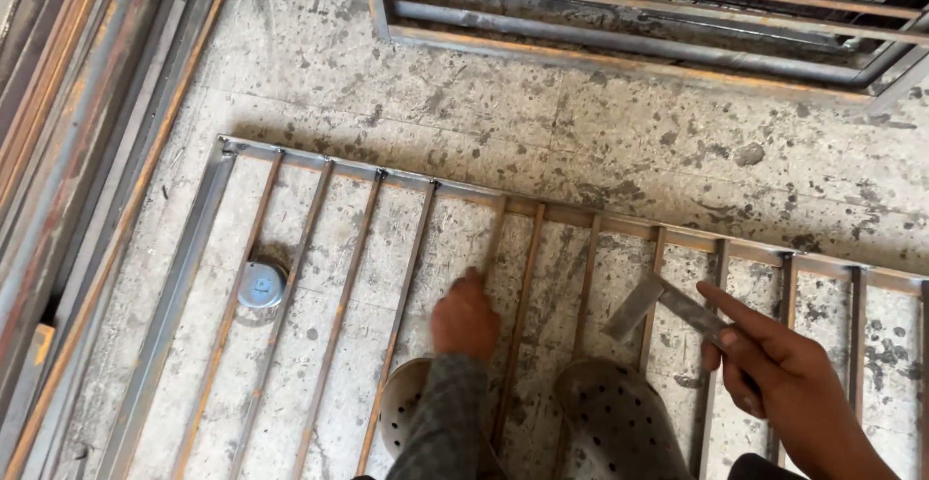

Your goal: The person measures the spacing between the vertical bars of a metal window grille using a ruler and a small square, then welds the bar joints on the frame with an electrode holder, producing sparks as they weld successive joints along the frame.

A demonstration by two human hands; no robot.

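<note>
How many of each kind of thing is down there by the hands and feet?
Metal grille frames: 2, one flat on the floor and one at the top
Round tape measure: 1
Metal try square: 1, held in the right hand
Perforated clogs: 2, left and right
Hands: 2; the left hand touches a bar
Total: 8

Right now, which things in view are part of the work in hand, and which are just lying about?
In use:
- metal grille on the floor
- bar touched by the left hand
- steel square in the right hand

Lying about:
- round tape measure between two bars
- second grille at the top
- steel lengths at the left
</note>
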